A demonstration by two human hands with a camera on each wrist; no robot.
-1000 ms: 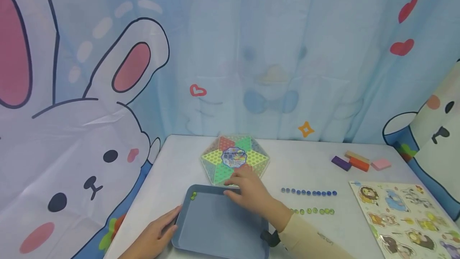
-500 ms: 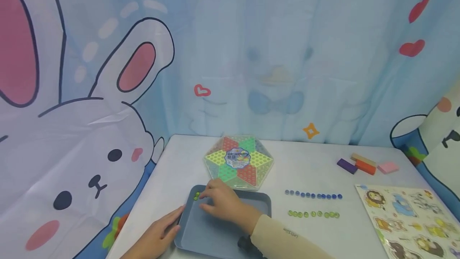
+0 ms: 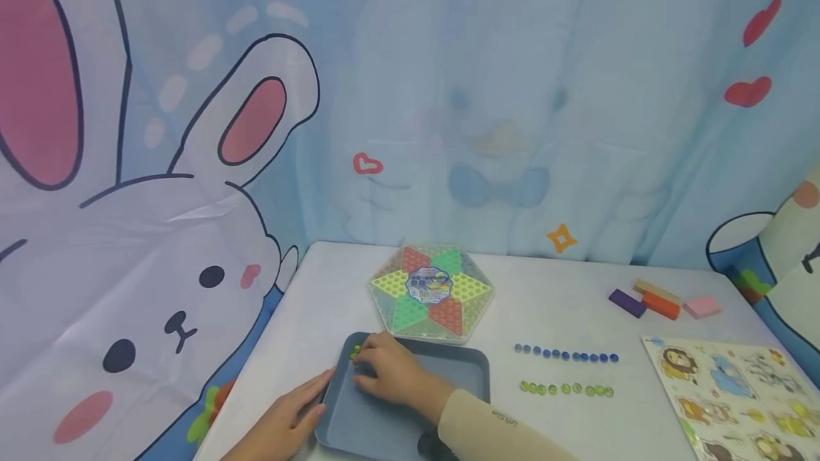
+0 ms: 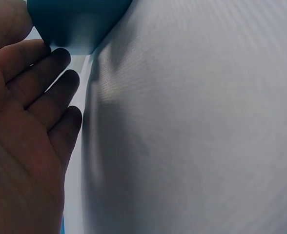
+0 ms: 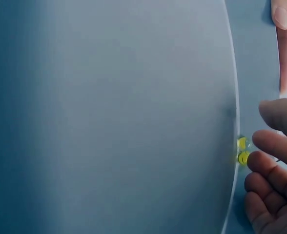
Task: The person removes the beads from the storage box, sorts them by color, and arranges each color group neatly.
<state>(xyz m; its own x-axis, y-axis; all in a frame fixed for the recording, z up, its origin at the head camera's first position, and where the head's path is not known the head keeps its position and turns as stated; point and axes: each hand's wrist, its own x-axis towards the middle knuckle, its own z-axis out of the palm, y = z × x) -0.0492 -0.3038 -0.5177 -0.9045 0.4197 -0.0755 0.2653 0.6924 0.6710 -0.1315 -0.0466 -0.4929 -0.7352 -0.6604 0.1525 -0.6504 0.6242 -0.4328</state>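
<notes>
A blue-grey tray (image 3: 378,420) lies on the white table, with two yellow-green glass marbles (image 5: 243,158) against its wall in the far left corner. My right hand (image 3: 396,372) reaches over the tray, its fingertips right at those marbles. In the right wrist view its thumb and forefinger stand apart, with the marbles just beyond the fingertips (image 5: 258,161). My left hand (image 3: 285,415) rests at the tray's left side, fingers nearly straight along the outer wall; the left wrist view shows its fingertips (image 4: 60,56) close by the tray's underside.
Behind the tray lies a hexagonal Chinese checkers board (image 3: 430,304). To the right run a row of blue marbles (image 3: 566,355) and a row of yellow-green marbles (image 3: 566,389). Several coloured blocks (image 3: 660,304) and an animal picture board (image 3: 737,393) lie farther right.
My right hand has moved left and down, from over the board's front edge to the marbles in the tray's corner. My left hand stays at the tray's side. The head view has shifted slightly.
</notes>
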